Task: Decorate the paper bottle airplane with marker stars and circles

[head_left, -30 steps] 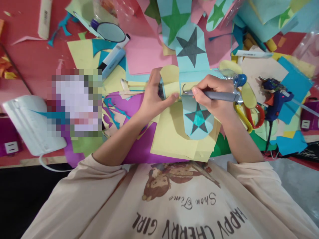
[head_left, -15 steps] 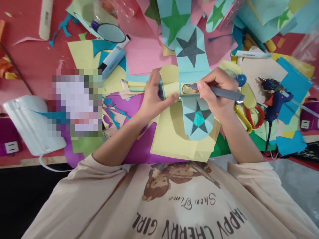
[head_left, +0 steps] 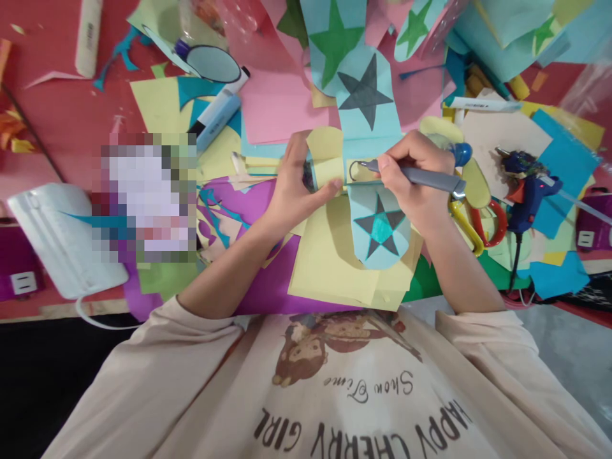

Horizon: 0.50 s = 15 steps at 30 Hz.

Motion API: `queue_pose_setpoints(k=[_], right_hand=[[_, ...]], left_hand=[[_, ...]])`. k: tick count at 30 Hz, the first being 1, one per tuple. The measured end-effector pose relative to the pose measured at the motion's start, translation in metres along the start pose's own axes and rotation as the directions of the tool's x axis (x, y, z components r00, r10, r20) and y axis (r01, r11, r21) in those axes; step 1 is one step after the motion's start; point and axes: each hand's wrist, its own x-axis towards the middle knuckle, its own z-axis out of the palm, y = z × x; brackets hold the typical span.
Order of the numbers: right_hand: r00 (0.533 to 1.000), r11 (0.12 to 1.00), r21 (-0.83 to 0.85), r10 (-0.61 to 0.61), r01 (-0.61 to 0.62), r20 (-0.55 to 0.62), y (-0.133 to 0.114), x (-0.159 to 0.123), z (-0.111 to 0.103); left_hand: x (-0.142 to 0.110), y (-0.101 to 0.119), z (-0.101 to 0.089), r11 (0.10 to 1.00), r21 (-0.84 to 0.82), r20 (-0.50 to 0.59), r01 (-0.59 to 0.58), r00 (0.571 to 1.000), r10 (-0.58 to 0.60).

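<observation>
My right hand (head_left: 415, 178) grips a grey marker (head_left: 430, 179), its tip resting on a small pale yellow paper strip (head_left: 366, 171). A dark curved line shows on that strip by the tip. With its thumb on top and fingers behind, my left hand (head_left: 299, 178) holds a yellow paper piece (head_left: 327, 171) just left of the strip. Its hidden underside keeps me from telling how it is folded. Below the marker lies a light blue rounded paper with a dark and teal star (head_left: 381, 224). Above is another light blue paper with a dark star (head_left: 366, 92).
A light blue marker (head_left: 220, 109) lies to the upper left. Red and yellow scissors (head_left: 497, 223) and a blue glue gun (head_left: 530, 197) sit at the right. A white corded device (head_left: 67, 242) stands at the left. Yellow sheets (head_left: 335, 268) and paper scraps cover the front.
The grey marker's rear end has shifted very slightly left in my right hand. My left hand and the papers look the same.
</observation>
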Motion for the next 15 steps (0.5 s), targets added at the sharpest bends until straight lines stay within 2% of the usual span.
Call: queue_pose_setpoints(k=[6,12,15], right_hand=[[1.000,1.000,0.009,-0.020,0.020,0.018,-0.0039,0.0022,-0.0016],[0.998,0.999,-0.026,0.023,-0.021,0.053,-0.0030,0.0022,-0.0030],[0.998,0.999,-0.026,-0.028,0.030,0.061,-0.0016,0.0025,-0.0031]], left_hand=[[0.0013,0.0058,-0.0039,0.999,-0.015,0.043,0.035,0.999,-0.034],[0.0017,0.0081,-0.0051,0.999,-0.011,0.056,0.031,0.998,-0.031],[0.0016,0.0062,-0.0049,1.000,-0.004,0.048,0.030,0.998,-0.030]])
